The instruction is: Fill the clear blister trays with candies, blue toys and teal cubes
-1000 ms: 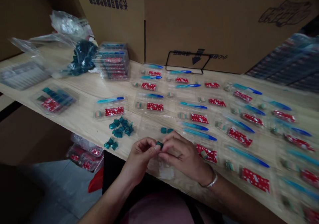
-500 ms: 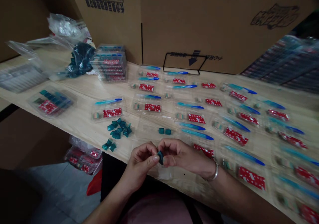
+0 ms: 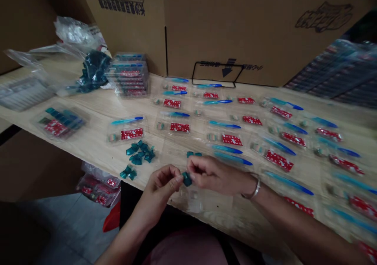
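My left hand (image 3: 165, 186) and my right hand (image 3: 210, 174) meet near the table's front edge. Between them is a small, shiny teal piece (image 3: 186, 179), apparently wrapped, pinched by the fingertips of both. Just behind my right fingers, two more teal squares (image 3: 190, 154) show in part, lying in a clear plastic tray (image 3: 173, 149). To the left of my hands lies a loose pile of teal pieces (image 3: 140, 153), with a smaller cluster (image 3: 128, 172) in front of it.
Several clear trays with blue pens (image 3: 225, 124) and red patterned packets (image 3: 232, 140) spread across the table. Filled trays form a stack (image 3: 129, 76) by a large cardboard box (image 3: 206, 33). Farther left are a bag of teal pieces (image 3: 94, 70) and another filled tray (image 3: 59, 121).
My hands have drawn slightly apart, and the teal piece between them now shows more of its face. My right hand has risen a little and partly covers the two squares behind it.
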Motion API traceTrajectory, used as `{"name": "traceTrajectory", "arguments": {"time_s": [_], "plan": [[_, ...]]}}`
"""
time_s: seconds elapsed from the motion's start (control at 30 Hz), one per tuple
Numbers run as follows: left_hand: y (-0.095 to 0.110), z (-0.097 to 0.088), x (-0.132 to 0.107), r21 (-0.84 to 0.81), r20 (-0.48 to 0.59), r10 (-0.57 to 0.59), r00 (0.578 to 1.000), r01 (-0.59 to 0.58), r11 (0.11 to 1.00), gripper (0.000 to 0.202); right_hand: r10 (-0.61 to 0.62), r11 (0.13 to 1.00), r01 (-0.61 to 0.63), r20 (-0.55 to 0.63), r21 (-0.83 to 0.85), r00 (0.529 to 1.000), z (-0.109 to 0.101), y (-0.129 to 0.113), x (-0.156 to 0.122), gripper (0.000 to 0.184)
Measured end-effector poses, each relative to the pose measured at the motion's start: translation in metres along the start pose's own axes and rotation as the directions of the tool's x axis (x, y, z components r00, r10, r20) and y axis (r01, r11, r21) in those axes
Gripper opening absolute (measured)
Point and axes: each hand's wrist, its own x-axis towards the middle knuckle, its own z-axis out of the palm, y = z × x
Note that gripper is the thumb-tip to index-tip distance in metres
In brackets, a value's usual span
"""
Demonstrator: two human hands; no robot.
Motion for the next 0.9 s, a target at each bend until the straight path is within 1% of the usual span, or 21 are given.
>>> {"name": "traceTrajectory", "arguments": {"time_s": [0.07, 0.13, 0.2, 0.27, 0.33, 0.37, 0.4, 0.43, 0.5, 0.57, 0.6, 0.7, 0.77, 0.83, 0.9], "plan": [[0.001, -0.002, 0.012, 0.165, -0.075, 0.032, 0.997, -0.019, 0.986, 0.024, 0.01, 0.968, -0.015, -0.023, -0.249, 1.0, -0.013, 0.0, 0.013, 0.012], [0.0, -0.004, 0.027, 0.371, -0.122, 0.089, 0.988, -0.038, 0.928, 0.022, 0.025, 0.905, -0.03, -0.017, -0.424, 1.0, -0.025, 0.003, 0.03, 0.01], [-0.002, -0.005, 0.043, 0.58, -0.143, 0.129, 0.981, -0.022, 0.814, 0.02, 0.078, 0.841, -0.055, 0.021, -0.539, 0.997, -0.035, 0.01, 0.048, 0.009], [-0.004, -0.005, 0.055, 0.748, -0.148, 0.132, 0.98, 0.024, 0.663, 0.018, 0.174, 0.784, -0.095, 0.07, -0.613, 0.982, -0.041, 0.016, 0.063, 0.01], [-0.005, -0.005, 0.062, 0.855, -0.147, 0.146, 0.978, 0.051, 0.517, 0.015, 0.258, 0.743, -0.133, 0.098, -0.656, 0.961, -0.044, 0.023, 0.073, 0.012], [-0.004, -0.004, 0.063, 0.884, -0.136, 0.162, 0.977, 0.046, 0.465, 0.012, 0.279, 0.734, -0.141, 0.106, -0.664, 0.954, -0.044, 0.026, 0.076, 0.013], [-0.004, -0.004, 0.064, 0.9, -0.117, 0.182, 0.976, 0.027, 0.434, 0.01, 0.281, 0.736, -0.138, 0.112, -0.663, 0.953, -0.045, 0.029, 0.078, 0.013], [-0.004, -0.004, 0.064, 0.907, -0.089, 0.199, 0.976, -0.003, 0.42, 0.012, 0.268, 0.744, -0.128, 0.117, -0.655, 0.956, -0.045, 0.032, 0.079, 0.014], [-0.003, -0.006, 0.064, 0.904, -0.024, 0.205, 0.979, -0.066, 0.422, 0.02, 0.233, 0.771, -0.106, 0.123, -0.628, 0.965, -0.046, 0.037, 0.079, 0.015], [-0.003, -0.008, 0.064, 0.896, 0.038, 0.184, 0.982, -0.115, 0.43, 0.021, 0.215, 0.788, -0.114, 0.097, -0.605, 0.972, -0.046, 0.04, 0.078, 0.015], [-0.003, -0.009, 0.065, 0.894, 0.052, 0.177, 0.983, -0.125, 0.429, 0.02, 0.216, 0.792, -0.132, 0.072, -0.596, 0.974, -0.045, 0.041, 0.077, 0.015], [-0.006, -0.011, 0.067, 0.901, 0.036, 0.185, 0.982, -0.112, 0.418, 0.02, 0.235, 0.807, -0.213, -0.032, -0.551, 0.972, -0.041, 0.042, 0.073, 0.015], [-0.008, -0.012, 0.069, 0.907, 0.01, 0.193, 0.981, -0.09, 0.411, 0.02, 0.201, 0.829, -0.233, -0.119, -0.508, 0.972, -0.038, 0.041, 0.068, 0.015], [-0.011, -0.013, 0.07, 0.902, 0.004, 0.191, 0.982, -0.086, 0.423, 0.02, 0.129, 0.865, -0.185, -0.149, -0.467, 0.98, -0.035, 0.041, 0.062, 0.012], [-0.014, -0.015, 0.072, 0.894, 0.016, 0.195, 0.981, -0.101, 0.436, 0.02, 0.067, 0.882, -0.123, -0.137, -0.454, 0.988, -0.033, 0.04, 0.057, 0.008]]}}
